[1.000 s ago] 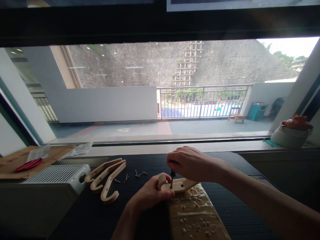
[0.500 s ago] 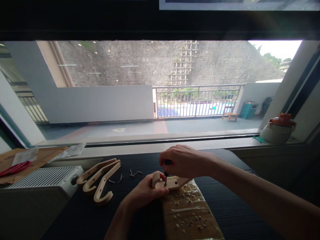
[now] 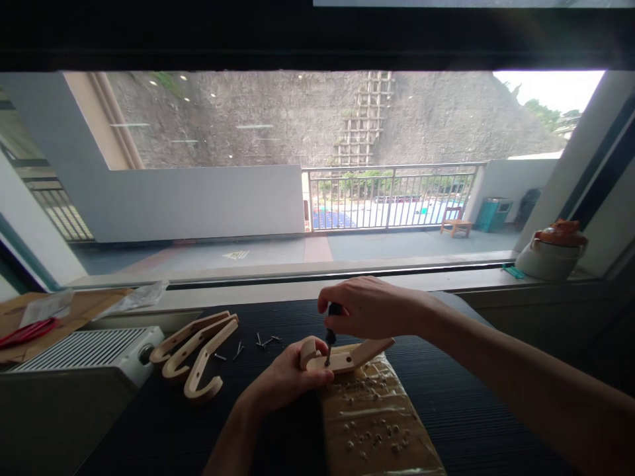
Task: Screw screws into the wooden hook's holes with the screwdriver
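Note:
My left hand [image 3: 292,370] is closed on the curved end of a wooden hook [image 3: 342,360], which lies on a tape-wrapped cardboard box [image 3: 381,423] pitted with many small holes. In my right hand [image 3: 370,305] is a screwdriver [image 3: 331,330] with a dark handle, held upright. Its tip meets the hook at a hole near the curved end; the screw there is too small to make out. A second hole in the hook is free. Left of my hands, several more wooden hooks [image 3: 203,370] lie side by side, with loose screws [image 3: 262,340] close by.
All this sits on a black table [image 3: 278,436] before a window. A white radiator [image 3: 94,347] is at the left, beside cardboard with red scissors [image 3: 27,332] and a plastic bag [image 3: 139,296]. A white jug with an orange lid [image 3: 553,254] stands on the sill at right.
My right hand has lifted slightly and its fingers have shifted on the screwdriver, so more of the handle and the hook's far end show. My left hand stays on the hook.

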Demonstrator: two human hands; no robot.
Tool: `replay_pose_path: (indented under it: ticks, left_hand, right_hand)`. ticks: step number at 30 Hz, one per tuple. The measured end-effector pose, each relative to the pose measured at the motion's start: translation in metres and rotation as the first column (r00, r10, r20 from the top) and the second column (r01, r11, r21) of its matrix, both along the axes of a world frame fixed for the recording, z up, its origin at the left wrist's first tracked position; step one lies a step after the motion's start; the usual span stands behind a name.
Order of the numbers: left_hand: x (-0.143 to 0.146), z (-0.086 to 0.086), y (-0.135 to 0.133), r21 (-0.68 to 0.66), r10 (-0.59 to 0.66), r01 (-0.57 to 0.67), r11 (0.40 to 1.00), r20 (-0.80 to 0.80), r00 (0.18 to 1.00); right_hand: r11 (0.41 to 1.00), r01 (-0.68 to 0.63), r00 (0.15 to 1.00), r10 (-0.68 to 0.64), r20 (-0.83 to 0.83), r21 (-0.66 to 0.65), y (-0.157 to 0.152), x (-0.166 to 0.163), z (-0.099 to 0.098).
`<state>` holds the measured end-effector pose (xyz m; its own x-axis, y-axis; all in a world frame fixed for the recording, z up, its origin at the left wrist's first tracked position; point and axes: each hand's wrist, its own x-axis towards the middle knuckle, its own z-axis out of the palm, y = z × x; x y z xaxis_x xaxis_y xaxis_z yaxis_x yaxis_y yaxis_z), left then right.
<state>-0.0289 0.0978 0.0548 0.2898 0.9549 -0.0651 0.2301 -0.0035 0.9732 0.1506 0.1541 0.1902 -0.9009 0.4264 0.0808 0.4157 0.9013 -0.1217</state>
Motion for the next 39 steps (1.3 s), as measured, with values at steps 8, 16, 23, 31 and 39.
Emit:
replay_pose_path:
  ticks: [8,16,23,31,39]
  left_hand:
    - [0.001,0.002,0.001,-0.017,-0.012,0.012,1.0,0.017,1.0]
    - [0.002,0.002,0.0,-0.03,-0.018,0.019,0.999,0.031,0.999]
    - [0.0,-0.002,0.002,-0.012,-0.015,0.015,1.0,0.02,1.0]
    - [-0.001,0.003,0.0,-0.017,-0.026,0.026,1.0,0.021,0.999]
    - [0.0,-0.001,0.002,-0.029,-0.018,0.019,0.999,0.035,0.999]
  right_hand:
    - [0.997,0.036,0.999,-0.035,-0.019,0.069,0.004,-0.004,-0.011]
    - [0.989,0.078,0.996,-0.083,0.032,0.124,0.001,-0.004,-0.006]
    - [0.999,-0.039,0.998,0.037,0.05,0.037,0.0,-0.001,0.003]
    - [0.98,0.146,0.989,-0.149,0.012,0.136,0.002,-0.011,-0.009]
    - [0.997,-0.072,0.995,0.072,0.065,-0.007,0.002,-0.004,0.006]
